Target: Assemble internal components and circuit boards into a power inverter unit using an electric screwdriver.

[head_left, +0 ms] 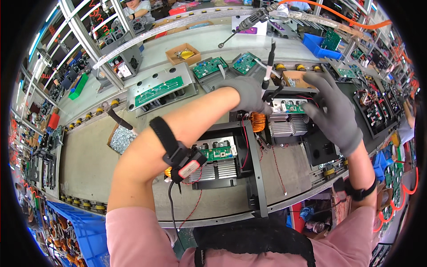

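My left hand [250, 94], in a grey glove, is curled at the back edge of the right-hand assembly, beside a thin upright black-and-white rod [266, 80]. What its fingers close on is hidden. Over the right side of that assembly, my right hand [333, 113] hovers with gloved fingers spread and nothing in them. Between the hands are a green circuit board [291, 106], a silver finned heat sink [288, 126] and a copper-wound coil [258, 121]. Under my left forearm sits a second assembly with a green board [220, 152] and heat sink [209, 172].
A power screwdriver [255, 20] hangs overhead on an orange hose. Behind are a metal plate with a board [159, 91], a cardboard box [183, 53] and a blue bin [321, 46]. Screws [121, 140] fill a tray at left. A dark frame bar [257, 178] separates the assemblies.
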{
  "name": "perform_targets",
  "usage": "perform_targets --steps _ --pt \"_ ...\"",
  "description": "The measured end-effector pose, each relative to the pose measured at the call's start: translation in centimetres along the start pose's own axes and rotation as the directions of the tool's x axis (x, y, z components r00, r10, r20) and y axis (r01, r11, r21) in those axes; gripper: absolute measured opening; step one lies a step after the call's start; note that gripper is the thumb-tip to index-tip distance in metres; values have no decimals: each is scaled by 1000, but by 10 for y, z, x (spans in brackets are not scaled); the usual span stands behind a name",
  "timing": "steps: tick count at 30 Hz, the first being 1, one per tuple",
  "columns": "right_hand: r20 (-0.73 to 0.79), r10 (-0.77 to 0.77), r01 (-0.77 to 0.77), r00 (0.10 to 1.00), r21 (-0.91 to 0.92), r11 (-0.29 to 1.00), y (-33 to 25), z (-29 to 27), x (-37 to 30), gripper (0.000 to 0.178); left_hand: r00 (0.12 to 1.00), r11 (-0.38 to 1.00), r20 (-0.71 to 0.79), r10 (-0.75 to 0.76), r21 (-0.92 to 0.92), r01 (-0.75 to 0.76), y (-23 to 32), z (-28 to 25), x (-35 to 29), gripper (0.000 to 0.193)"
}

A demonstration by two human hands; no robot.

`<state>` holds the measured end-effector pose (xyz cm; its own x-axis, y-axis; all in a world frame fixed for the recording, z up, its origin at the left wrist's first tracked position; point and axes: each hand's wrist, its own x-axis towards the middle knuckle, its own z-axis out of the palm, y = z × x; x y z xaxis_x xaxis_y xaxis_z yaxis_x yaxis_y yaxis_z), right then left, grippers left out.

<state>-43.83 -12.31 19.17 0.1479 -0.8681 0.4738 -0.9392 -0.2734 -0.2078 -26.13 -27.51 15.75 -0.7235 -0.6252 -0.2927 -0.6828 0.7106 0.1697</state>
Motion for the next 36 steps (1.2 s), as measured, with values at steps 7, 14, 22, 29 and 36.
perform_targets --steps 7,14,22,29,36 --pt "-151 333 -357 931 -186 915 68 17 -75 52 997 999 -72 -40 16 41 -8 -16 13 70" --pt "2 473 -463 881 201 863 87 53 -92 58 988 989 -97 -122 -98 113 -6 25 38 55" --pt "-55 532 -527 845 81 846 63 52 -86 49 928 971 -369 -45 202 127 16 40 39 35" --pt "-200 104 -59 974 220 974 -4 90 -84 30 976 965 -204 -71 -262 16 0 6 26 55" --pt "289 -153 188 945 -98 977 6 153 -59 27 992 940 -85 98 337 -63 -13 13 3 43"
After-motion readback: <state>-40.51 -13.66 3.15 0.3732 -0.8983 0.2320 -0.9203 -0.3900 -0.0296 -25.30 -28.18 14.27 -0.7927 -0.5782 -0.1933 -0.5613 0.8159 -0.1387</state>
